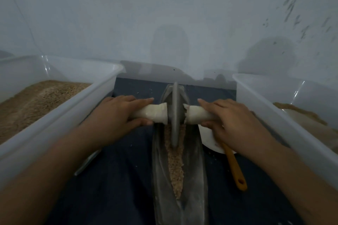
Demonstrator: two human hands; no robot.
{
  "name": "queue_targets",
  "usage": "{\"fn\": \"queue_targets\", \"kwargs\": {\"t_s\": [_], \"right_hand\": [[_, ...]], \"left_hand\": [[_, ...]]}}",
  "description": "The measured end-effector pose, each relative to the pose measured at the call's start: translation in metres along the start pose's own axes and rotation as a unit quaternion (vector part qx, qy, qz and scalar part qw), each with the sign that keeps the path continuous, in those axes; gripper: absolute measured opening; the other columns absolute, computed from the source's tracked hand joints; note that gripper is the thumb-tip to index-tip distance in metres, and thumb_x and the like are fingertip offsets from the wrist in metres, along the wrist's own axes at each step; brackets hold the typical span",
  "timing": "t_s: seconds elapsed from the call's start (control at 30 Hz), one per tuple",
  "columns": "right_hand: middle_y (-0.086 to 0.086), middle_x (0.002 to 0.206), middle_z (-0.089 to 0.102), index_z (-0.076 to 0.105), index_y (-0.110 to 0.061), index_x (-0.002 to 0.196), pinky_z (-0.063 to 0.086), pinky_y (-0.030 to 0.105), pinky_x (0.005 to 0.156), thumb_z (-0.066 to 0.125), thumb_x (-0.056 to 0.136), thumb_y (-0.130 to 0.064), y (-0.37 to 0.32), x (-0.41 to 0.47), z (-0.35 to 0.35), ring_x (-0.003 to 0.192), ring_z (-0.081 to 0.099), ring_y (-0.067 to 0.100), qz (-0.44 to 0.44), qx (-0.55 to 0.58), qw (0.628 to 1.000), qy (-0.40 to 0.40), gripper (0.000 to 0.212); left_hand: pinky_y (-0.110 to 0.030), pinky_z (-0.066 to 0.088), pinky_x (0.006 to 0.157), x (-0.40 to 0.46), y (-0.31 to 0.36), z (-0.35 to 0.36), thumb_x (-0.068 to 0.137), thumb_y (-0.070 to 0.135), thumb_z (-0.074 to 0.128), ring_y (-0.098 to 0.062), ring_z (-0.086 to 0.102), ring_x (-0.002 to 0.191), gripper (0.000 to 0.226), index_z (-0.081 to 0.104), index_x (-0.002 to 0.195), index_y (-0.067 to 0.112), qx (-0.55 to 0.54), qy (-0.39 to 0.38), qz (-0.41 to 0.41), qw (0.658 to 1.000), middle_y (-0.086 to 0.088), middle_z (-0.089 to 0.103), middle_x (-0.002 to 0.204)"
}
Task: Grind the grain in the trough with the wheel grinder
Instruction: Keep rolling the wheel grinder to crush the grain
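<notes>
Near end of gray trough (pixel 193 179) on dark cloth (pixel 113 179), grain (pixel 176 166) strewn down its groove. Farther along, wheel grinder (pixel 175 115) upright in trough. Left hand (pixel 117 113) and right hand (pixel 232 120) apart, each wrapped around white axle handle (pixel 155 114). Flanked by left bin (pixel 60 107) and right bin (pixel 285 115); orange spatula (pixel 235 168) beside trough.
</notes>
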State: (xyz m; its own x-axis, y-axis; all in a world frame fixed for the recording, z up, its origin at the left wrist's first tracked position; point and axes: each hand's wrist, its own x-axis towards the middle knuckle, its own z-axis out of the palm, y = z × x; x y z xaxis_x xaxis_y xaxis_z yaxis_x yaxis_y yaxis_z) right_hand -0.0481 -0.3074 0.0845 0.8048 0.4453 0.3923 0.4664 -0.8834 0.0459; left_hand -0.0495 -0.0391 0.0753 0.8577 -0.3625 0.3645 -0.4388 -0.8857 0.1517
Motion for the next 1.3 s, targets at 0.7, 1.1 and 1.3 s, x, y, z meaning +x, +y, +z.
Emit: {"fn": "queue_targets", "kwargs": {"t_s": [0.7, 1.1, 1.3], "right_hand": [[-0.007, 0.122, 0.055, 0.029, -0.032, 0.144, 0.029, 0.023, 0.086, 0.048, 0.093, -0.042, 0.0, -0.001, 0.003, 0.108, 0.046, 0.013, 0.009, -0.017, 1.0, 0.015, 0.055], [-0.016, 0.117, 0.063, 0.05, -0.056, 0.118, 0.046, 0.03, 0.091, 0.06, 0.079, -0.055, 0.01, -0.018, -0.044, 0.104, 0.057, 0.001, -0.013, 0.173, 0.96, -0.219, 0.04], [-0.009, 0.123, 0.055, 0.03, -0.037, 0.142, 0.032, 0.023, 0.085, 0.05, 0.091, -0.044, -0.001, -0.004, -0.005, 0.109, 0.048, 0.012, 0.02, 0.001, 1.0, -0.002, 0.056]], "left_hand": [[-0.027, 0.033, 0.081, 0.001, 0.001, 0.009, 0.078, 0.06, 0.048, -0.015, 0.053, 0.103, 0.065, 0.035, 0.139, 0.039, 0.026, 0.061, 0.008, 0.998, 0.008, 0.056, 0.104], [-0.007, 0.043, 0.082, -0.011, 0.01, -0.038, 0.065, 0.082, 0.044, 0.013, 0.059, 0.09, 0.043, 0.05, 0.105, 0.069, -0.202, -0.182, 0.025, 0.962, 0.033, 0.065, 0.098], [-0.024, 0.037, 0.083, 0.0, 0.005, -0.001, 0.071, 0.068, 0.04, -0.008, 0.053, 0.102, 0.067, 0.031, 0.135, 0.05, -0.01, -0.002, -0.011, 1.0, 0.013, 0.057, 0.112]]}}
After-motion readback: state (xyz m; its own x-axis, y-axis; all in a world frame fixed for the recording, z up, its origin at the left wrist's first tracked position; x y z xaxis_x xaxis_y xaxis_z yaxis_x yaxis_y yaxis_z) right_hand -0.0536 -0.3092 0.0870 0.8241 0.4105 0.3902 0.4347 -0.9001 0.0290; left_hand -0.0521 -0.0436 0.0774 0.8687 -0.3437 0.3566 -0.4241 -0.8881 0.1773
